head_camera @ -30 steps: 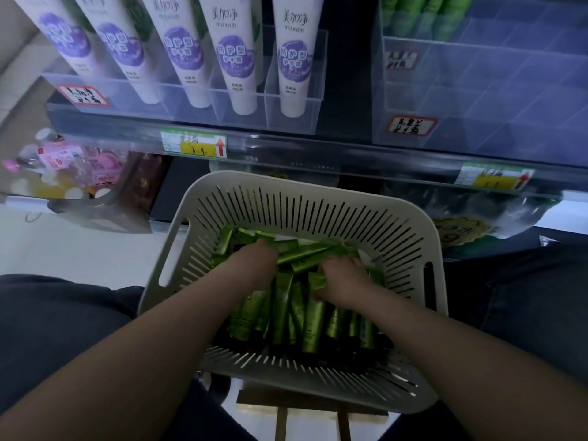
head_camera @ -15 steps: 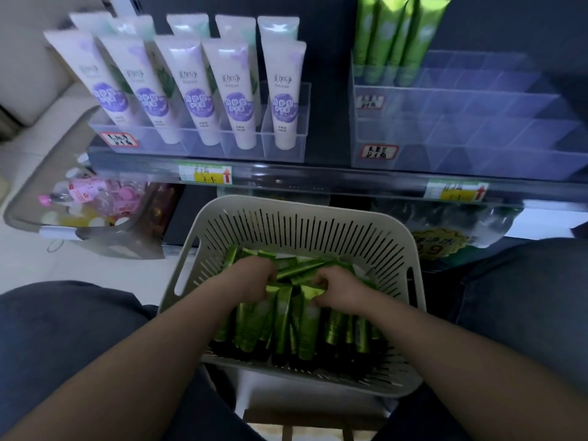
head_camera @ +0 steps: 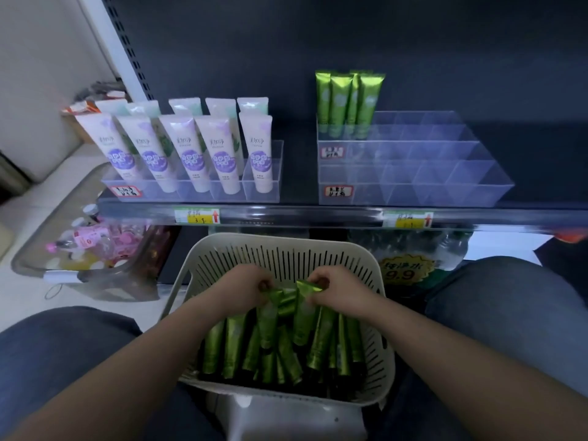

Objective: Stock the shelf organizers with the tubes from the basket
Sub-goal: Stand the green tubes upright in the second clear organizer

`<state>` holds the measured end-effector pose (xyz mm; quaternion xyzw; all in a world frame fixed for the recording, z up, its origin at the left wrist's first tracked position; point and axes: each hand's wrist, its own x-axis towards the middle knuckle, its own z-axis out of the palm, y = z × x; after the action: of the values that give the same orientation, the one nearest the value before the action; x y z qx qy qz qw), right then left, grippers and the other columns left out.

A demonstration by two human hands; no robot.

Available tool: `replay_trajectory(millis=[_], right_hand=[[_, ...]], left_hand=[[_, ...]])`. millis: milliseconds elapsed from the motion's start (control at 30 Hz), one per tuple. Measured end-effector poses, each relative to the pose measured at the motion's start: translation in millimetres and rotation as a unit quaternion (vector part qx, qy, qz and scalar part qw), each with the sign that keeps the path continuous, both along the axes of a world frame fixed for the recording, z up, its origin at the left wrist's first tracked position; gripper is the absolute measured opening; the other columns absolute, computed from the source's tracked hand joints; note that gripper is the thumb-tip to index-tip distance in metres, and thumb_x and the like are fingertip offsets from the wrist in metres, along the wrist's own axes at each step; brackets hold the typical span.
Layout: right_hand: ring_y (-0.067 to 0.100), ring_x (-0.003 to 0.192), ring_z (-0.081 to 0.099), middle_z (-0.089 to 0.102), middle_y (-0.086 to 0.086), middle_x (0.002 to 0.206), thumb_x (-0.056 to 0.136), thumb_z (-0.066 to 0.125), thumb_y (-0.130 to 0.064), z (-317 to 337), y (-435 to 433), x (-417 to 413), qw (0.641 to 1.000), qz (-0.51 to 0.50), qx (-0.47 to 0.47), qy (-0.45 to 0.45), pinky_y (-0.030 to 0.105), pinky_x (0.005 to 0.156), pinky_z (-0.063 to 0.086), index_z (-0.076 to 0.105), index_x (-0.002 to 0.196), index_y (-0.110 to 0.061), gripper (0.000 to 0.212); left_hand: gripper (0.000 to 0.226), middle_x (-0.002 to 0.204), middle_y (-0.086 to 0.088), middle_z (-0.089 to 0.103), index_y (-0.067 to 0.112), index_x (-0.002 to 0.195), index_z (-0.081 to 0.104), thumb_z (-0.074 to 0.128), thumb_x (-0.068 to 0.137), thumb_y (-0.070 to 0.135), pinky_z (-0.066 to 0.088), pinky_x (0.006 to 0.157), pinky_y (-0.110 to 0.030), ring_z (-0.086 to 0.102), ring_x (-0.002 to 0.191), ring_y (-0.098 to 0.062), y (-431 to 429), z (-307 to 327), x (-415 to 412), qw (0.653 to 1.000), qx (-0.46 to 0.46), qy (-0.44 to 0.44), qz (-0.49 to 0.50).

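Few green tubes [head_camera: 348, 100] stand in the clear organizer [head_camera: 445, 186]; left hand [head_camera: 251, 286] and right hand [head_camera: 331, 289] each pinch tube ends [head_camera: 286, 302] in the nearly full basket [head_camera: 280, 241]: stocking barely begun.

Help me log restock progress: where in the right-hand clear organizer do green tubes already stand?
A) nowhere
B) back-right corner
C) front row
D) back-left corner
D: the shelved green tubes stand in the back-left cells of the right organizer; its other cells show none.

Price tag [head_camera: 197, 216] digits blurred, left hand [head_camera: 246, 286] and right hand [head_camera: 334, 289] fingers [head_camera: 319, 279] partly hidden among green tubes [head_camera: 286, 305]
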<state>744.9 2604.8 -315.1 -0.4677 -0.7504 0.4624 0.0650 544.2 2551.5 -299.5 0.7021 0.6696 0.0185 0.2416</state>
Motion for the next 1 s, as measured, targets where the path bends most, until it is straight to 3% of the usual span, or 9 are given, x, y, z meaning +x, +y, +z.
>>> replay_trajectory(millis=[233,333,500,600,700,800,900,1000], right_hand=[[0.008,0.085,0.063,0.067,-0.008,0.087,0.074,0.076,-0.021,45,18,28,0.997,-0.013,0.070,0.039,0.029,0.077,0.052,0.062,0.079,-0.034,0.019],[0.004,0.082,0.063,0.068,-0.011,0.084,0.074,0.076,-0.018,67,29,42,0.994,-0.020,0.088,0.063,0.026,0.077,0.052,0.063,0.081,-0.035,0.022],[-0.004,0.063,0.059,0.065,-0.011,0.071,0.077,0.072,-0.012,100,51,64,0.986,-0.054,0.121,0.101,0.013,0.057,0.046,0.064,0.078,-0.032,0.021],[-0.001,0.067,0.060,0.066,-0.007,0.074,0.079,0.071,-0.012,117,65,77,0.981,-0.067,0.141,0.119,0.012,0.060,0.047,0.067,0.081,-0.026,0.015],[0.001,0.067,0.058,0.064,-0.008,0.073,0.080,0.070,-0.009,133,78,87,0.976,-0.075,0.144,0.148,0.014,0.065,0.047,0.067,0.081,-0.025,0.016],[0.006,0.066,0.057,0.063,-0.005,0.072,0.081,0.069,-0.009,148,90,98,0.969,-0.090,0.155,0.172,0.020,0.065,0.046,0.065,0.080,-0.028,0.020],[0.007,0.067,0.054,0.061,-0.002,0.072,0.082,0.067,-0.005,163,106,109,0.959,-0.104,0.167,0.203,0.019,0.067,0.043,0.066,0.083,-0.022,0.017],[0.019,0.078,0.055,0.062,0.012,0.084,0.083,0.064,0.000,179,124,119,0.951,-0.124,0.156,0.238,0.034,0.078,0.046,0.067,0.096,-0.002,0.013]], left_hand=[[0.022,0.087,0.011,0.059,0.023,0.098,0.068,0.069,0.077,0.018,0.041,0.075,-0.022,0.052,0.083,-0.006,24,48,26,0.996,0.090,-0.013,-0.006],[0.024,0.091,0.010,0.059,0.023,0.102,0.066,0.069,0.079,0.021,0.038,0.075,-0.022,0.053,0.087,-0.008,40,73,39,0.992,0.122,-0.012,-0.018],[0.016,0.074,0.019,0.055,0.030,0.091,0.063,0.067,0.081,0.018,0.037,0.056,-0.012,0.052,0.068,0.001,66,115,60,0.986,0.159,-0.047,-0.031],[0.018,0.074,0.018,0.056,0.035,0.083,0.060,0.066,0.082,0.018,0.035,0.060,-0.019,0.051,0.069,0.002,83,136,72,0.982,0.177,-0.058,-0.045],[0.013,0.076,0.015,0.060,0.029,0.090,0.064,0.065,0.083,0.018,0.036,0.056,-0.009,0.054,0.069,0.001,99,152,84,0.977,0.196,-0.067,-0.052],[0.013,0.081,0.009,0.062,0.024,0.099,0.063,0.062,0.086,0.019,0.038,0.053,-0.007,0.060,0.071,-0.009,115,167,96,0.973,0.204,-0.097,-0.049],[0.021,0.085,0.006,0.058,0.024,0.110,0.061,0.060,0.089,0.022,0.034,0.053,-0.006,0.054,0.070,-0.007,134,183,106,0.971,0.216,-0.093,-0.049],[0.031,0.116,-0.006,0.062,0.020,0.121,0.057,0.058,0.091,0.023,0.035,0.070,-0.013,0.060,0.101,-0.019,155,197,115,0.970,0.218,-0.101,-0.039]])
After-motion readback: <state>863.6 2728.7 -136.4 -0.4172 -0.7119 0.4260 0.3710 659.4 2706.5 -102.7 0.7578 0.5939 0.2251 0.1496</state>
